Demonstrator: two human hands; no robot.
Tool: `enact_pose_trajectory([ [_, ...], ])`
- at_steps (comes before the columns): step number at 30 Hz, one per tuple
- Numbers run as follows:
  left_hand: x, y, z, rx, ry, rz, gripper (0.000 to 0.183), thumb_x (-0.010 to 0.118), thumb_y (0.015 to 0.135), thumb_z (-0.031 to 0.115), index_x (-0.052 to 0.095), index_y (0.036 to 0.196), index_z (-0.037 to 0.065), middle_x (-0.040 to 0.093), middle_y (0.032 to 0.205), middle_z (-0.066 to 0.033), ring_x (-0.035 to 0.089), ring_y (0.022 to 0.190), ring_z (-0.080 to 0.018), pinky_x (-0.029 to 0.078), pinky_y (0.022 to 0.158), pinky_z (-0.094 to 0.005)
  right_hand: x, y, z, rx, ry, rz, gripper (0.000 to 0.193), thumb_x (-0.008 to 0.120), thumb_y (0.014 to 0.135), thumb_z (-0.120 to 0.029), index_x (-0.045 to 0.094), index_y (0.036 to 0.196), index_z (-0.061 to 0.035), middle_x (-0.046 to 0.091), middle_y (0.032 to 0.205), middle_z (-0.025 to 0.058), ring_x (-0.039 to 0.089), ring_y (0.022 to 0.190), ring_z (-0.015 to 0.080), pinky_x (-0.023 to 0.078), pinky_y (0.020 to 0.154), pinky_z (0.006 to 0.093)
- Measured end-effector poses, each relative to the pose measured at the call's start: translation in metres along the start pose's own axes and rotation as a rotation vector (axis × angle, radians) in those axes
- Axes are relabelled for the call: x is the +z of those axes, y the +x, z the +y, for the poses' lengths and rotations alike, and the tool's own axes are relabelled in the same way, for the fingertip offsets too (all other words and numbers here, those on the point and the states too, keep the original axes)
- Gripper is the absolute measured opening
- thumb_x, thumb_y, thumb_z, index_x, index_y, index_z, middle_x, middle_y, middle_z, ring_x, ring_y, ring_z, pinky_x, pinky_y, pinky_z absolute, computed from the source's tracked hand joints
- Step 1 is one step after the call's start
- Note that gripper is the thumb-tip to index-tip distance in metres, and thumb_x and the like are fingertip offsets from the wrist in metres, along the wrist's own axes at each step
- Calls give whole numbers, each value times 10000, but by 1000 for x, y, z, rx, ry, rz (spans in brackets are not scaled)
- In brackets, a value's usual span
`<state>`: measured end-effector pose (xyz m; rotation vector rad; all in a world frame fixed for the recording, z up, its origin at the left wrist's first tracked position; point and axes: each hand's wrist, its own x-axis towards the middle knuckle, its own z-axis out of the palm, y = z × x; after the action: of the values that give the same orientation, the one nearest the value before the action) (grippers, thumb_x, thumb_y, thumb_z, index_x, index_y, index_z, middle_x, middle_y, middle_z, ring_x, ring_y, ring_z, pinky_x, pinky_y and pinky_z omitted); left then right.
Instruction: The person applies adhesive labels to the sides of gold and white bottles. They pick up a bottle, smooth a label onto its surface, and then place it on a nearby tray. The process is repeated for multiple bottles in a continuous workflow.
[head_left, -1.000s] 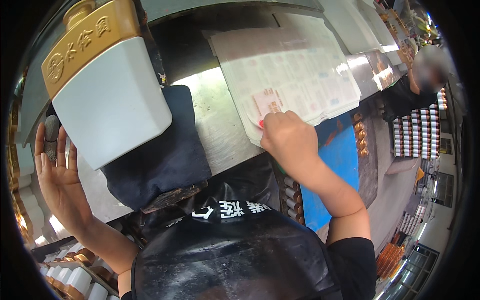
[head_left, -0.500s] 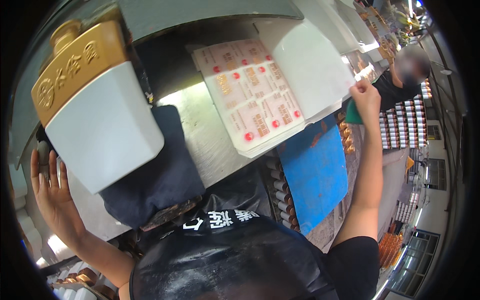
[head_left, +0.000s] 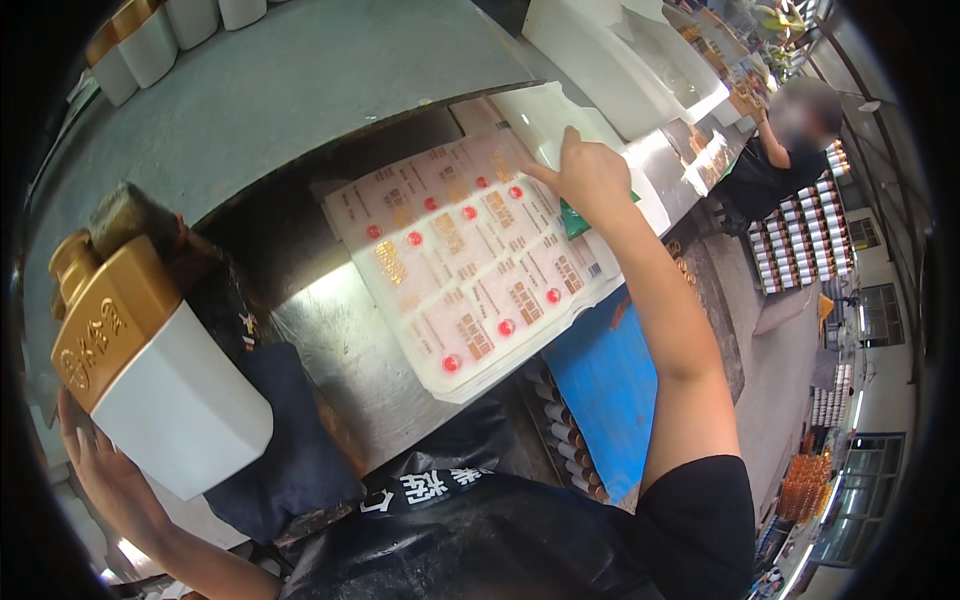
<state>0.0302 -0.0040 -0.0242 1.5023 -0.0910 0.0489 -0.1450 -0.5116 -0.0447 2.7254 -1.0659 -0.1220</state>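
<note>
In my right hand (head_left: 592,178) is a flat green piece (head_left: 574,222), gripped in the palm, while the thumb stretches out toward the printed sheets. These sheets (head_left: 470,265) lie stacked on the metal bench, printed with red dots and gold lettering. At their far edge a white cover sheet (head_left: 548,112) is turned back. To the left a white bottle (head_left: 190,395) with a gold shoulder rests tilted on a dark cloth-covered support (head_left: 285,440). Beside and partly behind it my left hand (head_left: 105,480) is open, fingers stretched and partly hidden by the bottle.
A grey tabletop (head_left: 330,90) spans the far left, with several white-and-gold bottles (head_left: 145,45) along its edge. A white bin (head_left: 625,65) stands beyond the sheets. Blue sheeting (head_left: 605,395) hangs over bottles below the bench. A co-worker (head_left: 775,165) works at the far right.
My right hand has moved left from the cover sheet's edge to above the printed sheets, and the cover lies farther back. The view has shifted; the left hand is now partly behind the bottle.
</note>
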Motion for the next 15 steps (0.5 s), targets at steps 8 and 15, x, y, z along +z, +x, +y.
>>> enact_pose_trajectory([
  [8,13,1,4,-14,-51,-3,483,370,1013,202,314,1460,25,367,1474,-166,396,1346,-258,367,1108,-374,-57,4,160,183,120,416,327,519,921,-285,638,984,13,647,904,275,631,883,436,486,766,482],
  [15,25,-3,14,-71,-175,-97,472,397,1006,198,342,1447,40,420,1417,-164,426,1303,-233,362,1093,-349,-138,-90,184,-89,1065,544,295,535,982,-194,629,1118,50,653,995,10,569,855,62,455,766,216],
])
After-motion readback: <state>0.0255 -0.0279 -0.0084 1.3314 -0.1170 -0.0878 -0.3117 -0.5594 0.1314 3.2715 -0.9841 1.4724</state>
